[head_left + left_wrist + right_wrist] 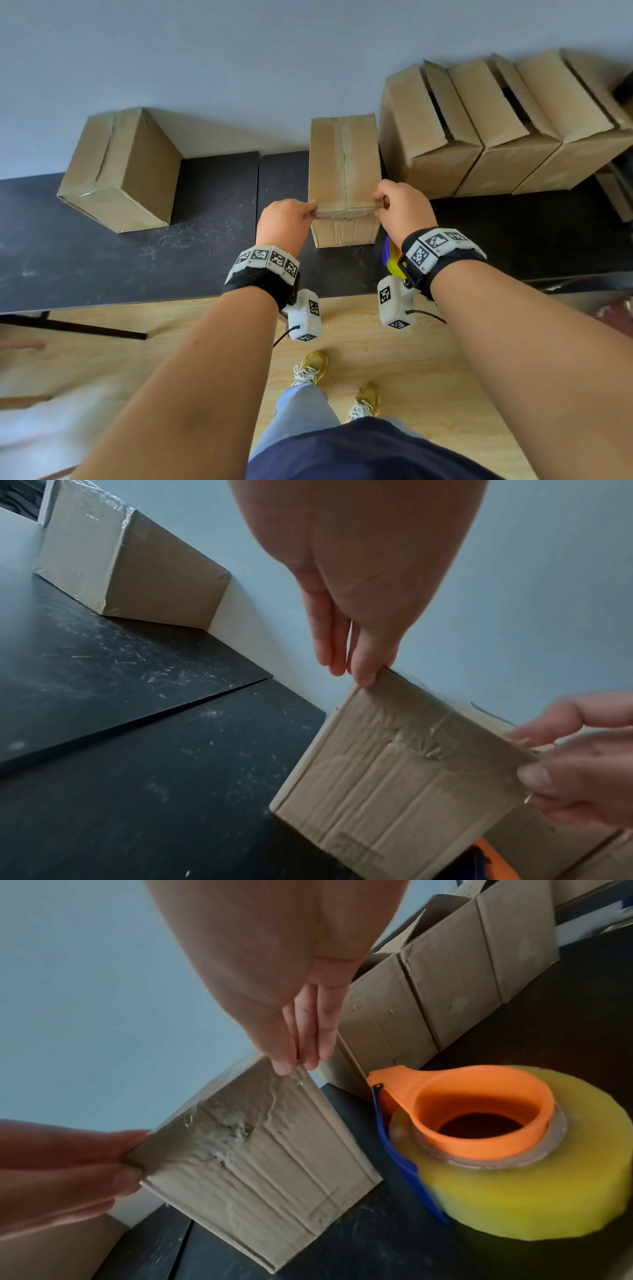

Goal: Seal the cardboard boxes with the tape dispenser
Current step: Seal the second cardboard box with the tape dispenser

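Cardboard box (344, 178) between both hands on black table (102, 246); left hand (286, 219) and right hand (400, 205) pinch its near top corners. Tape dispenser (507, 1150) just right of right hand. Taped box (120, 168) far left, open boxes (496, 130) right.

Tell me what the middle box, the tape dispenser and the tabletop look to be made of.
Middle box: brown corrugated cardboard, matte, with ribbing showing through its creased front and glossy clear tape over the seam.
Tape dispenser: smooth orange and blue plastic, probably moulded, carrying a yellowish translucent tape roll on a cardboard core.
Tabletop: a black, matte board, likely laminate, with pale scuffs and scratches.
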`<state>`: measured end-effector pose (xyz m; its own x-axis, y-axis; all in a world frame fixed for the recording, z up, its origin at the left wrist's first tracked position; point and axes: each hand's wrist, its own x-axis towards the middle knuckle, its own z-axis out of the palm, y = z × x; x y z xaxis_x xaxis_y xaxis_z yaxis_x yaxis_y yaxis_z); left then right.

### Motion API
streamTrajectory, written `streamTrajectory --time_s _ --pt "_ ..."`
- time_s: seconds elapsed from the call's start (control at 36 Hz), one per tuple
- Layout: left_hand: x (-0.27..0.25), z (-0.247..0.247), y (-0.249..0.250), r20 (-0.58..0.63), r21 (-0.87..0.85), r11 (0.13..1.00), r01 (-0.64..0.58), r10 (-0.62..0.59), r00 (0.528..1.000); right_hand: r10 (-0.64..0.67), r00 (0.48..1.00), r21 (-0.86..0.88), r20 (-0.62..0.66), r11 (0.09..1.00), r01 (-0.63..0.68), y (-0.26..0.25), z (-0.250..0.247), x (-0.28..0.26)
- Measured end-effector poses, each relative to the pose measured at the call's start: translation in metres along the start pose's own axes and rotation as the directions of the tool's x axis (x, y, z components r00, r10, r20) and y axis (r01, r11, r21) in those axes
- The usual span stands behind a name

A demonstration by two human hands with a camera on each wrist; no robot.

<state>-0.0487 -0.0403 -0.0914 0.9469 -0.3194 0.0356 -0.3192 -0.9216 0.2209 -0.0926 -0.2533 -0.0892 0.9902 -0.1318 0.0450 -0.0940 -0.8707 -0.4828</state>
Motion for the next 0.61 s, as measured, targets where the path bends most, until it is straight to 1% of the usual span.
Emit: streamTrajectory --time_s 0.08,0.17,0.22,0.36,0.47,0.53,0.61 --pt "-0.003 0.007 0.004 -0.021 -0.017 1.000 0.021 -0.021 1.000 0.002 0.999 -0.021 -0.038 1.000 -0.003 0.000 0.006 0.000" --pt "-0.008 0.015 0.009 -0.084 -0.110 0.992 0.063 -0.073 0.994 0.008 0.998 -0.016 -0.056 1.000 -0.009 0.000 0.008 0.000" --pt "-0.009 0.019 0.013 -0.118 -0.137 0.988 0.071 -0.088 0.989 0.022 0.998 0.007 -0.060 1.000 -0.021 -0.001 0.007 0.001" --pt "-0.016 0.018 0.019 -0.194 -0.242 0.967 0.074 -0.123 0.973 0.087 0.996 0.079 -0.002 0.993 -0.086 -0.001 0.002 -0.001" --pt "-0.023 0.018 0.023 -0.179 -0.371 0.921 0.121 -0.199 0.964 0.137 0.991 0.166 0.004 0.977 -0.136 -0.006 0.001 -0.006" --pt "-0.024 0.018 0.023 -0.190 -0.367 0.923 0.119 -0.200 0.961 0.149 0.989 0.183 -0.003 0.972 -0.146 -0.007 0.000 -0.007" --pt "-0.023 0.021 0.022 -0.209 -0.306 0.949 0.074 -0.143 0.967 0.117 0.993 0.151 -0.021 0.982 -0.113 -0.006 0.000 -0.006"
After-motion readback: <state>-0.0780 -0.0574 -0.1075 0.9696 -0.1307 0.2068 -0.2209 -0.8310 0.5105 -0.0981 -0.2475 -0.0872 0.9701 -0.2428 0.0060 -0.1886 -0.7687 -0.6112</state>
